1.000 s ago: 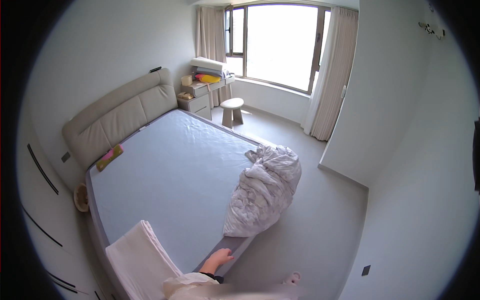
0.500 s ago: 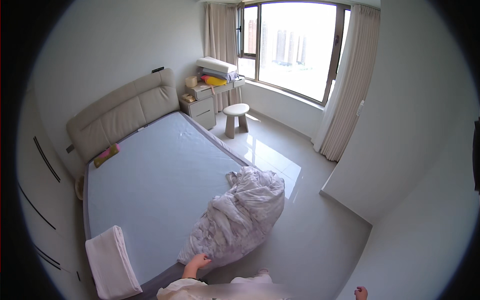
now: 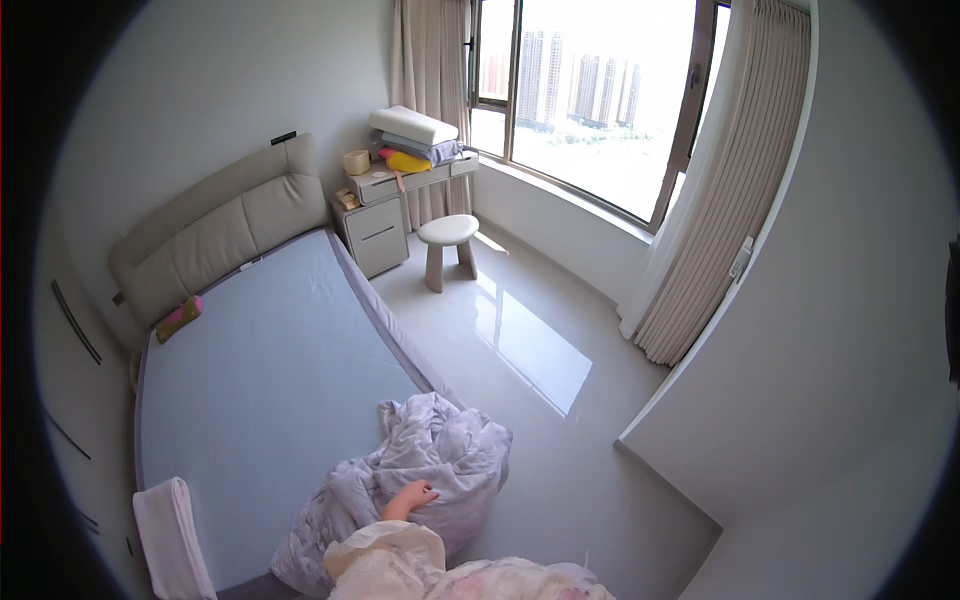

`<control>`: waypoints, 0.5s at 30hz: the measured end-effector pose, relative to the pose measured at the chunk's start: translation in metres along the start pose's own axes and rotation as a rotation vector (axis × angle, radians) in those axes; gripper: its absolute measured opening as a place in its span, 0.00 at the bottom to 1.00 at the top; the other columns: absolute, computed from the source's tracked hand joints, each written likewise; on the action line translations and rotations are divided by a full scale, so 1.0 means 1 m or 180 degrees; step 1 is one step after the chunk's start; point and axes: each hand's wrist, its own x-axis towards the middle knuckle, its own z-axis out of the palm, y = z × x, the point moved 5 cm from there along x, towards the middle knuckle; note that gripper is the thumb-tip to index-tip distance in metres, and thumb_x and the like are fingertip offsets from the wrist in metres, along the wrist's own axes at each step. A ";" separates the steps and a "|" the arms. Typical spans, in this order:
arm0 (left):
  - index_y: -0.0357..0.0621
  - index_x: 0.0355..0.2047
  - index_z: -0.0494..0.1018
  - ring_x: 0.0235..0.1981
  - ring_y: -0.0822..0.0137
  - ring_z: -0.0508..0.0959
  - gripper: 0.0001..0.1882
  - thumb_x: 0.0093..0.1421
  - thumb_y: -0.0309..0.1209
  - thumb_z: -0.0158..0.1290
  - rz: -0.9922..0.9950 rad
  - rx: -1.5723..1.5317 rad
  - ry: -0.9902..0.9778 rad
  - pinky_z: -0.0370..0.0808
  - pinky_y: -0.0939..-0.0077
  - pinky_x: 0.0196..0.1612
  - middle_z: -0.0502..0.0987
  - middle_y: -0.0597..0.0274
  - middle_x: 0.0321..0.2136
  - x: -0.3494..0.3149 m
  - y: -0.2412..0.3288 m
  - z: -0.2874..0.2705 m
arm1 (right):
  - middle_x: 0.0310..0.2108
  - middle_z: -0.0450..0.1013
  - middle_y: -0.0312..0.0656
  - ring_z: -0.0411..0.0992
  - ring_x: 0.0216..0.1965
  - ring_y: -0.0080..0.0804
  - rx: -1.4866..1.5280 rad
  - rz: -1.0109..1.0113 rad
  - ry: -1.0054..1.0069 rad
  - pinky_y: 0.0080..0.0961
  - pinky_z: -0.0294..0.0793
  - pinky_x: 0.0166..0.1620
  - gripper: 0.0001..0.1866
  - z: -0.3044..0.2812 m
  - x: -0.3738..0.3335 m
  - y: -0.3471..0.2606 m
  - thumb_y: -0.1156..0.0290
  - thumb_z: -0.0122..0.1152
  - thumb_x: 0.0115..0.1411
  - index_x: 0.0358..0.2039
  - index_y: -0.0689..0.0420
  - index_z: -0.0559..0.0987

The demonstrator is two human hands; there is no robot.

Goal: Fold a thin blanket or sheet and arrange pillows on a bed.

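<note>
Now that the crumpled grey duvet [image 3: 420,470] has slid toward the bed's [image 3: 260,390] foot corner, the left hand [image 3: 410,497] lies on it, fingers spread.

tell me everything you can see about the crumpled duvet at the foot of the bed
The crumpled pale grey-lilac fabric duvet lies bunched in a loose heap, full of soft folds, with a faint pattern on its lower part. It sits on the near right corner of the light blue mattress and spills over that edge toward the glossy pale floor. One hand, most likely the left, rests on top of it with fingers spread; whether it grips the cloth cannot be told. Nothing else touches it.
</note>
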 end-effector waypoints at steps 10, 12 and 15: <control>0.39 0.39 0.69 0.35 0.56 0.74 0.26 0.47 0.46 0.53 -0.0765 -0.0153 0.0203 0.69 0.70 0.39 0.73 0.51 0.34 0.123 0.081 0.013 | 0.29 0.73 0.47 0.72 0.31 0.32 0.0507 -0.0383 -0.0956 0.26 0.70 0.38 0.19 -0.085 0.354 0.100 0.67 0.56 0.43 0.36 0.62 0.74; 0.39 0.39 0.69 0.36 0.58 0.73 0.26 0.46 0.46 0.54 -0.1021 -0.0395 0.0165 0.69 0.71 0.39 0.73 0.51 0.35 0.146 0.094 0.010 | 0.29 0.73 0.48 0.72 0.31 0.33 0.0537 -0.0427 -0.1036 0.26 0.70 0.38 0.19 -0.148 0.444 0.157 0.67 0.56 0.42 0.36 0.63 0.74; 0.39 0.39 0.69 0.35 0.60 0.74 0.26 0.46 0.46 0.54 -0.1340 -0.0654 0.0489 0.69 0.72 0.38 0.74 0.52 0.33 0.173 0.104 -0.009 | 0.30 0.73 0.49 0.72 0.31 0.36 -0.1065 0.0075 -0.0610 0.28 0.70 0.38 0.19 -0.224 0.556 0.154 0.67 0.56 0.44 0.36 0.62 0.74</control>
